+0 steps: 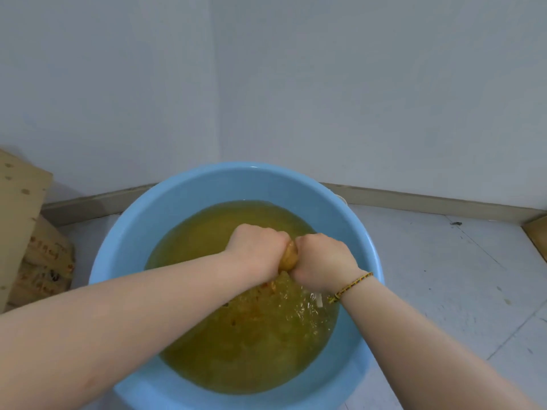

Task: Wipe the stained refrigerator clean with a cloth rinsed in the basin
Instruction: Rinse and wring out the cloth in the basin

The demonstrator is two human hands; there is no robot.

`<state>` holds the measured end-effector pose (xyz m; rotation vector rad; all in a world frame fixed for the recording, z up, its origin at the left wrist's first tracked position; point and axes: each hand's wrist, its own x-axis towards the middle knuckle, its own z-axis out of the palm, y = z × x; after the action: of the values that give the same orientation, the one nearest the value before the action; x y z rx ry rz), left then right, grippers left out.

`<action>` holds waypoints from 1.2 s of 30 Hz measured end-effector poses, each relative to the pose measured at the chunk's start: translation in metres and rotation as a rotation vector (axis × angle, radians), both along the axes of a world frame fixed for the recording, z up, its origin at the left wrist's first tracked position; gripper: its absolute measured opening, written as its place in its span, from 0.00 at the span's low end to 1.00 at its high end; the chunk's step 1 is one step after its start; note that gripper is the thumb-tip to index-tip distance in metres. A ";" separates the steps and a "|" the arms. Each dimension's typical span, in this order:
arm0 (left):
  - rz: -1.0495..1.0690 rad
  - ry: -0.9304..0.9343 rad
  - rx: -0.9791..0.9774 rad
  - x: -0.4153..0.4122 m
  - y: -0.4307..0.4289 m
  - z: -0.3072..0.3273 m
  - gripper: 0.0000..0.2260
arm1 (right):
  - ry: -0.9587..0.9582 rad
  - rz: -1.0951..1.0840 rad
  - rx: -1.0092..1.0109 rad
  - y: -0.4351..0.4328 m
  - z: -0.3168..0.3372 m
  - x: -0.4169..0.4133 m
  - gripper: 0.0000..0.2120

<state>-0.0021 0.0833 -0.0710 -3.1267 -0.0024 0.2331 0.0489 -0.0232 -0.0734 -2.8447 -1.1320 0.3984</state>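
Observation:
A round light-blue basin (189, 196) stands on the floor in a room corner, holding murky yellow-brown water with reddish flecks. Above the water my left hand (257, 250) and my right hand (322, 261) are clenched side by side on a bunched, yellow-stained cloth (289, 256). Only a small twisted piece of the cloth shows between the two fists. Drops ripple the water just below my right wrist, which wears a woven bracelet (352, 287). The refrigerator is out of view.
Grey walls (355, 99) meet in a corner right behind the basin, with a skirting board (429, 199) along the floor. Cardboard pieces (26, 232) lean at the left. Light floor tiles (458, 276) spread to the right, and a brown edge (537, 235) shows at far right.

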 end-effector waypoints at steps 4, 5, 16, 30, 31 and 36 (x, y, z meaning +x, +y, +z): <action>-0.218 -0.189 0.026 0.000 0.013 -0.003 0.03 | 0.386 -0.162 0.158 -0.001 0.000 0.005 0.15; -0.273 -0.271 0.041 -0.001 0.015 -0.003 0.05 | 0.445 -0.189 0.196 -0.002 0.003 0.004 0.15; 0.620 0.118 -0.784 -0.029 0.007 0.017 0.43 | -0.181 -0.294 0.157 -0.004 -0.002 -0.011 0.12; 1.086 -0.339 -2.328 -0.015 0.001 0.007 0.02 | -0.259 -0.217 0.952 0.019 -0.024 -0.053 0.16; 1.053 -0.443 -2.306 -0.013 0.001 0.007 0.03 | -0.070 -0.369 0.948 0.022 -0.021 -0.057 0.17; 0.903 -0.592 -2.134 -0.010 0.008 0.008 0.13 | 0.411 -0.596 0.925 0.035 -0.021 -0.063 0.14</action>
<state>-0.0125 0.0917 -0.0633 -3.8223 -2.8801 -1.9959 -0.0143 0.0118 -0.0944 -1.9870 -0.2314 0.2823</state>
